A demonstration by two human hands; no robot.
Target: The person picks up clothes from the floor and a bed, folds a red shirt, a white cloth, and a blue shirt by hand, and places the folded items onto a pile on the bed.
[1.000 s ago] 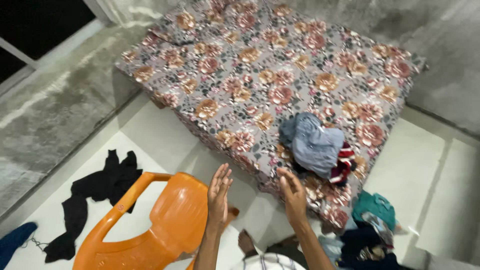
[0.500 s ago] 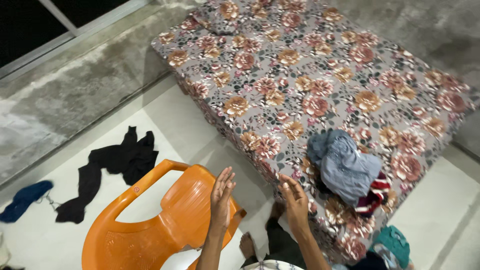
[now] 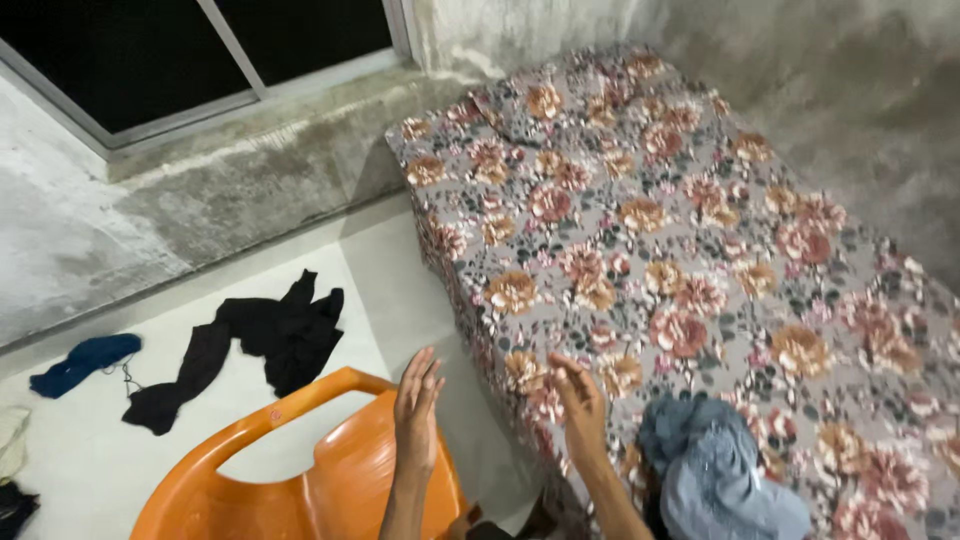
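Both raised hands sliding lower in view, left hand point(image 3: 415, 410) and right hand point(image 3: 580, 405) holding nothing, fingers loosely together, floral mattress point(image 3: 640, 230) lying on pale floor point(image 3: 90, 470), window point(image 3: 150, 50) showing dark.

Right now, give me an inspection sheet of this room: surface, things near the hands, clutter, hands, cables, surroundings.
Surface: floral mattress on a pale floor.
Things: crumpled grey-blue garment on the mattress, beside the right hand.
Clutter: black garment and blue cloth on the floor; orange plastic chair.
Hands: left hand and right hand raised, open, holding nothing.
Cables: nothing seen.
Surroundings: concrete wall, dark window.
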